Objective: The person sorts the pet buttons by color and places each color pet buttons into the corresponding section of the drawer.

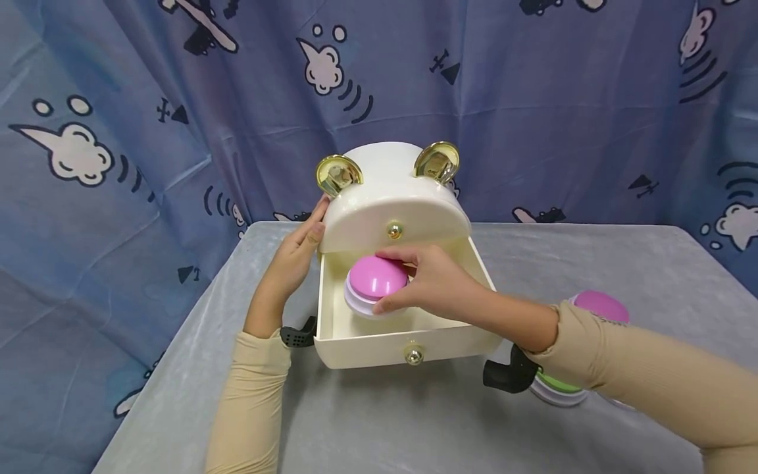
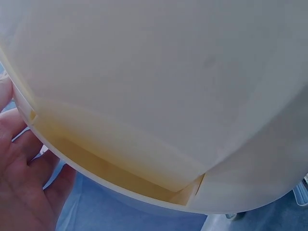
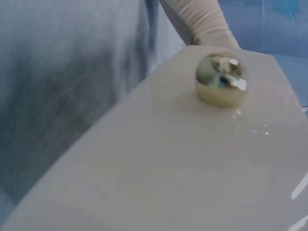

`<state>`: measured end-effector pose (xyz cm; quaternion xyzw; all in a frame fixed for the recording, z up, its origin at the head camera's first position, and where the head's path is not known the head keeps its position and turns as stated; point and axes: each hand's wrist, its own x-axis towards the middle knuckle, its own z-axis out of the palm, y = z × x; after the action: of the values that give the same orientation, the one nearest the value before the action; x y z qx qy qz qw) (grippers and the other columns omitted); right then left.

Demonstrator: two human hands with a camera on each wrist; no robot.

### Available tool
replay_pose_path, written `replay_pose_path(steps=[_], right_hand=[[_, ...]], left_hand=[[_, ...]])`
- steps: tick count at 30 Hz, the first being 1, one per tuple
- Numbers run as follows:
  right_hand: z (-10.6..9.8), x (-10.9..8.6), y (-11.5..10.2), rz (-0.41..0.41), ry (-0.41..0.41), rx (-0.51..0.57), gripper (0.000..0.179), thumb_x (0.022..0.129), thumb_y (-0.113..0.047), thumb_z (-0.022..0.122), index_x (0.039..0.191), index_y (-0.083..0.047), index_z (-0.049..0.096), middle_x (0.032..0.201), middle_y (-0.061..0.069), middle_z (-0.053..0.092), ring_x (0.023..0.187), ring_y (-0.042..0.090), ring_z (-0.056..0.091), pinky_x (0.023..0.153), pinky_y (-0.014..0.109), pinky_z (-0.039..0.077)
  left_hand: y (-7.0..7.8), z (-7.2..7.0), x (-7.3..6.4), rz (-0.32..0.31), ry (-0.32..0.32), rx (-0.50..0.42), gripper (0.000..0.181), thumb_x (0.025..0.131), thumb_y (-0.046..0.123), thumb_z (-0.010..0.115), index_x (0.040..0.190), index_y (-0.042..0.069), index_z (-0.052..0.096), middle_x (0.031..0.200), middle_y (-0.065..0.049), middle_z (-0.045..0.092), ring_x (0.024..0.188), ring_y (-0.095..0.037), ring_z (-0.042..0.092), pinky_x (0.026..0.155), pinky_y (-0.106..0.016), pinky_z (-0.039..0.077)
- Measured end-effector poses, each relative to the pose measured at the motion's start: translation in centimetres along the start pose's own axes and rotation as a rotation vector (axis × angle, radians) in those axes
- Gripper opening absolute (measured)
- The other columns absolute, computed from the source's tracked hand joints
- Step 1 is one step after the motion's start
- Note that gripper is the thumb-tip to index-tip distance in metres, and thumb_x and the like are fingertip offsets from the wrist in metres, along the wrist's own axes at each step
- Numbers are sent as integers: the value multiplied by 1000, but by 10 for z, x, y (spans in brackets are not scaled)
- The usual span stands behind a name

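A white box with gold ears [image 1: 391,164] stands on the table, its lower drawer [image 1: 364,352] pulled out toward me. Inside the drawer is a round button with a pink dome and white base [image 1: 377,276]. My right hand [image 1: 441,283] grips that button between thumb and fingers from its right side. My left hand [image 1: 293,260] rests against the left side of the box with its fingers extended. In the left wrist view, the left hand [image 2: 29,163] lies along the edge of the box. The drawer's gold knob [image 3: 221,79] shows close up in the right wrist view.
Right of the drawer, partly behind the right sleeve, are another pink-domed button [image 1: 601,306] and a green one [image 1: 559,388]. The upper compartment has its own gold knob [image 1: 395,230]. A patterned blue curtain [image 1: 379,85] hangs behind the grey table [image 1: 379,421].
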<state>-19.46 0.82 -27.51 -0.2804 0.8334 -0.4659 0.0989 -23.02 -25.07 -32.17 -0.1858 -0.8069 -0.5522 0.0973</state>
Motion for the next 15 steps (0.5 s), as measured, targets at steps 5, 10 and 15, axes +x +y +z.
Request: replay_pose_path(steps=[5,10,15], right_hand=[[8,9,1,45,-33,-57,76,67,-17,92,134,-1,61,126,14,69,109,23,65,95,36,55],[15,17,2,65,-68,-102,76,66,-21,93,134,-2,62,124,12,71,107,21,65,92,33,55],[22,22,1,79,-86,-145,79,64,-21,94,134,-5,63,124,10,71,107,19,66,94,33,54]], left_hand=[[0,3,-1,-10,0,-15,53,109,36,33,157,15,29,166,7,20,153,-8,17,128,-33,14],[-1,3,0,-7,4,-2,53,109,36,33,157,15,30,166,7,21,154,-9,17,128,-34,14],[1,2,0,-13,17,21,51,110,33,32,157,15,30,166,7,21,154,-10,18,128,-33,14]])
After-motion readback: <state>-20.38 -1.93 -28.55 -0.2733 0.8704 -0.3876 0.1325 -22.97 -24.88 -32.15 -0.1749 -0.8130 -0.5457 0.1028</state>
